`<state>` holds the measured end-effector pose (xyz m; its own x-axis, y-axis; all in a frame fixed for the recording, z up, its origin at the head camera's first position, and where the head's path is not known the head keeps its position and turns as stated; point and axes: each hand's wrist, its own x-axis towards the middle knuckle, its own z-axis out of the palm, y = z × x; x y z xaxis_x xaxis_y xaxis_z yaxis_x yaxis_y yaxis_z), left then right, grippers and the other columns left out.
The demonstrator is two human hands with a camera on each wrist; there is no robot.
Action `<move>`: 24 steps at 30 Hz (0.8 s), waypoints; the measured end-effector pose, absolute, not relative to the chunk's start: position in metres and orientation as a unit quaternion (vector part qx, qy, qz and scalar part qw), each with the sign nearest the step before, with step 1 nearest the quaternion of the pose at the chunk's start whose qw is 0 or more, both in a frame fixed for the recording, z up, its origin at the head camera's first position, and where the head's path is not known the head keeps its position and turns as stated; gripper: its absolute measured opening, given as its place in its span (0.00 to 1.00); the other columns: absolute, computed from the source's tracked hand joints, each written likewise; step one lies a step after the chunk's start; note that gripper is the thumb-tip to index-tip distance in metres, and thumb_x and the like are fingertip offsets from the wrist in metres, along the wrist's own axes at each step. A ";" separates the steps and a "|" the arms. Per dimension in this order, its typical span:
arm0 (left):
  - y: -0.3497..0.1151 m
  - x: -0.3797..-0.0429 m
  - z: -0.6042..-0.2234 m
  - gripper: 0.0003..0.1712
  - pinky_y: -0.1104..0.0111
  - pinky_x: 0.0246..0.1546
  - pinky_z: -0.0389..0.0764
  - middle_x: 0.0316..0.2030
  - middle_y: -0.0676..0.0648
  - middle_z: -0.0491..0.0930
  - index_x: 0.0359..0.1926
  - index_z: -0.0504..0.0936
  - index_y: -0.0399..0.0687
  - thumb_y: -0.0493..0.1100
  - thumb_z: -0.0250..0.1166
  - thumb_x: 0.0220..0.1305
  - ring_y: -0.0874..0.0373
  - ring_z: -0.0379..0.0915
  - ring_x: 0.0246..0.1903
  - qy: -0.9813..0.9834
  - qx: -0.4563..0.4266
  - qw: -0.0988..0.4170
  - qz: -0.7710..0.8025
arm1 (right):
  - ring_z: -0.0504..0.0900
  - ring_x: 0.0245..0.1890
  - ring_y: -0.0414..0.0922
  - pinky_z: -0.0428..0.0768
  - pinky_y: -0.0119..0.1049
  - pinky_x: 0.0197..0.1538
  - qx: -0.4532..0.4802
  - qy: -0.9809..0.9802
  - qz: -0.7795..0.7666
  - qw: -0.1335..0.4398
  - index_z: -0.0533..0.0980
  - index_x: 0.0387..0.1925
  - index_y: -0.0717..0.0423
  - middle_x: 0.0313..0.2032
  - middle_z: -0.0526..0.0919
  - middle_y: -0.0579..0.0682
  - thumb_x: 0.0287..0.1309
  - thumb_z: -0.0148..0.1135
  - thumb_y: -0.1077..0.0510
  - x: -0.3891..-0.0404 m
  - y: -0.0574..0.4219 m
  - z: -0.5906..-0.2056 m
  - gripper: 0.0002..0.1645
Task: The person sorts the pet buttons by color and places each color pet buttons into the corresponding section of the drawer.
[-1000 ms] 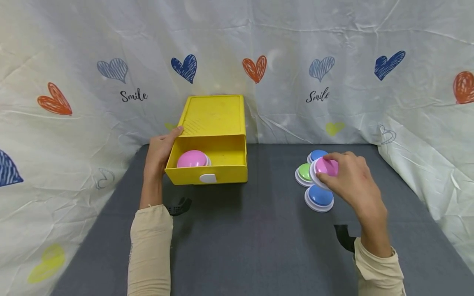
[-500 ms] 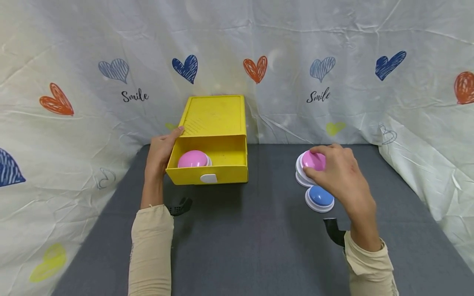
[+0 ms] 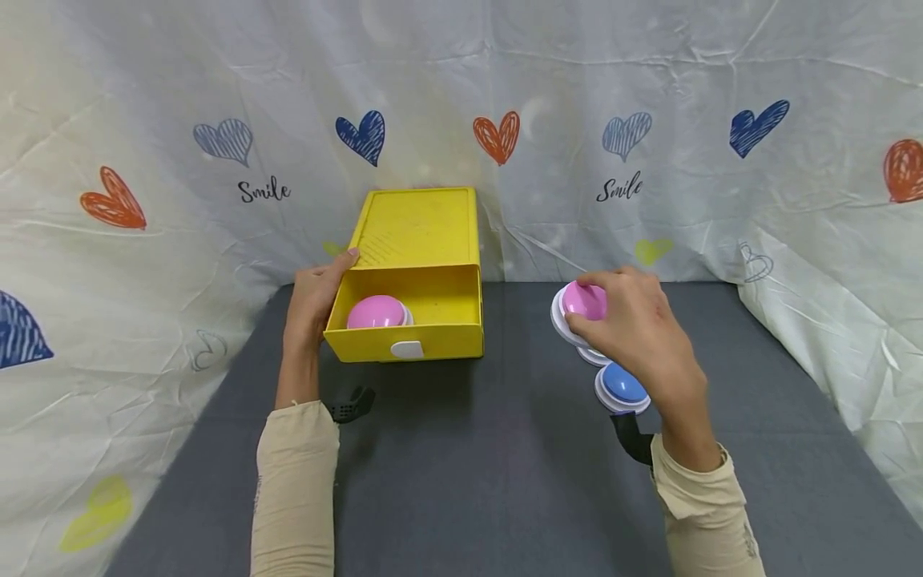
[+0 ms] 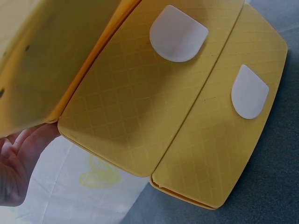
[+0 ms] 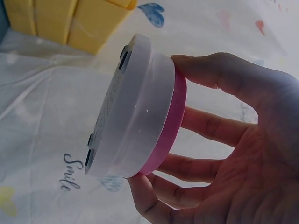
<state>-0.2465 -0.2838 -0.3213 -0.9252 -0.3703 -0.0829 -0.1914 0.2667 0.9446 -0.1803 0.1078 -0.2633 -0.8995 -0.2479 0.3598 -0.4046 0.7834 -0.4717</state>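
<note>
My left hand (image 3: 312, 300) grips the left side of a yellow drawer box (image 3: 418, 232), thumb at its top edge. Its top drawer (image 3: 447, 343) stands pulled out with a pink push button (image 3: 375, 311) inside, at the left. From the left wrist view, two lower drawer fronts with white pulls (image 4: 250, 92) show below. My right hand (image 3: 638, 328) pinches another pink push button (image 3: 584, 301) by its rim, tilted, up off the table. The right wrist view shows this button's white base (image 5: 135, 112) and its underside facing away from the palm.
A blue push button (image 3: 623, 385) rests on the dark grey table (image 3: 497, 481) below my right hand. Behind it shows part of another button's white base (image 3: 593, 357), mostly covered by the held one. A white sheet with printed hearts (image 3: 548, 80) hangs behind.
My right hand has carried the pink push button leftward and slightly up, passing over the other buttons. The left hand and drawer box stay put.
</note>
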 end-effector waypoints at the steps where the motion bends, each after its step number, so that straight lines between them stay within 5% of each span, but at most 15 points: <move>1: -0.284 -0.247 -0.321 0.44 0.68 0.26 0.79 0.31 0.47 0.81 0.44 0.80 0.40 0.75 0.59 0.45 0.56 0.79 0.25 -0.792 0.177 0.076 -0.579 | 0.70 0.37 0.51 0.73 0.42 0.32 0.176 -0.934 0.277 0.140 0.78 0.46 0.58 0.36 0.78 0.55 0.46 0.65 0.53 -0.180 0.107 -0.263 0.23; 8: -0.286 -0.248 -0.323 0.45 0.68 0.28 0.79 0.35 0.45 0.80 0.45 0.79 0.43 0.77 0.58 0.42 0.56 0.79 0.27 -0.793 0.183 0.068 -0.577 | 0.69 0.38 0.52 0.71 0.42 0.33 0.177 -0.934 0.272 0.146 0.79 0.45 0.58 0.38 0.78 0.56 0.46 0.64 0.52 -0.181 0.100 -0.259 0.22; 24: -0.286 -0.247 -0.323 0.44 0.68 0.26 0.78 0.30 0.47 0.81 0.42 0.81 0.41 0.76 0.59 0.43 0.56 0.79 0.25 -0.793 0.184 0.080 -0.576 | 0.70 0.38 0.48 0.68 0.41 0.38 0.200 -0.928 0.280 0.142 0.79 0.44 0.56 0.38 0.81 0.51 0.45 0.62 0.51 -0.183 0.078 -0.253 0.22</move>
